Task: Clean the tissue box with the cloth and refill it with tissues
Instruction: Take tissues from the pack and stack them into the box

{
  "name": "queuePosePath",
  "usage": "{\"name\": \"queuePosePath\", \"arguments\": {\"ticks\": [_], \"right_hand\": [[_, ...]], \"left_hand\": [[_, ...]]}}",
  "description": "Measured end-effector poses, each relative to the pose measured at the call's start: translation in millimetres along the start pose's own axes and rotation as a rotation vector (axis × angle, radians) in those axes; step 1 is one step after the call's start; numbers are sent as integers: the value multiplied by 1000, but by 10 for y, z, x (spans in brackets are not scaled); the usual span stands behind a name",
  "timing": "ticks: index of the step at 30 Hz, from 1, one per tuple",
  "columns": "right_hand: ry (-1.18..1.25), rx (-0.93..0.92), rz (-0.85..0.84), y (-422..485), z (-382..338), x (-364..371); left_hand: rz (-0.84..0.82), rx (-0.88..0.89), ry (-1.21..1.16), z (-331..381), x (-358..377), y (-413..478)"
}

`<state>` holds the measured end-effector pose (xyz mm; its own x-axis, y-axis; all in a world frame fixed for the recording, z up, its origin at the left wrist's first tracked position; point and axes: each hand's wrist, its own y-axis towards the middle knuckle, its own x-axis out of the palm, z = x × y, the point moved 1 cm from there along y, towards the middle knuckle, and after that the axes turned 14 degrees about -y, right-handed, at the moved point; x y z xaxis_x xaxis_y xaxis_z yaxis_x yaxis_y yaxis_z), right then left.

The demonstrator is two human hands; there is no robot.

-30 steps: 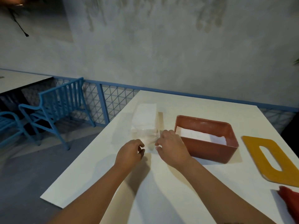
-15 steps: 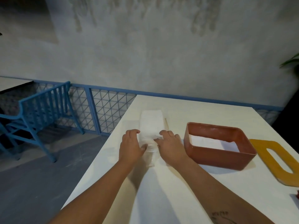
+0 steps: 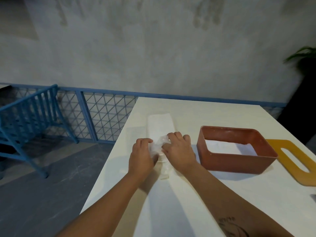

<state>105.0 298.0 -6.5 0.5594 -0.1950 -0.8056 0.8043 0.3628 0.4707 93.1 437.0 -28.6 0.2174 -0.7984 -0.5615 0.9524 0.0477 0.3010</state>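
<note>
A white tissue pack [image 3: 159, 124] in clear plastic wrap lies lengthwise on the white table [image 3: 179, 199]. My left hand [image 3: 141, 155] and my right hand [image 3: 179, 149] both pinch the crumpled wrap at the pack's near end. To the right stands the open terracotta tissue box [image 3: 227, 161], with white tissues low inside it. Its yellow lid [image 3: 297, 161], with an oval slot, lies flat just right of the box. No cloth can be made out in this view.
The table's left edge runs close to the pack. Beyond it are a blue mesh railing [image 3: 102, 113] and a blue chair [image 3: 29, 115]. A grey wall rises behind, and a plant [image 3: 302, 53] shows at the far right.
Both hands moved forward from the pack's loose wrap tail onto its near end and now bunch the plastic there. The camera turned right, so the chair slid left.
</note>
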Motion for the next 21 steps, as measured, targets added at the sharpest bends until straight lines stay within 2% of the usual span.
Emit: {"name": "queuePosePath", "arguments": {"ticks": [12,21], "right_hand": [[3,7,229,-84,53,46],[36,53,176,-204,147,34]], "left_hand": [[22,-12,70,-45,42,14],[15,41,16,-28,74,-22]]}}
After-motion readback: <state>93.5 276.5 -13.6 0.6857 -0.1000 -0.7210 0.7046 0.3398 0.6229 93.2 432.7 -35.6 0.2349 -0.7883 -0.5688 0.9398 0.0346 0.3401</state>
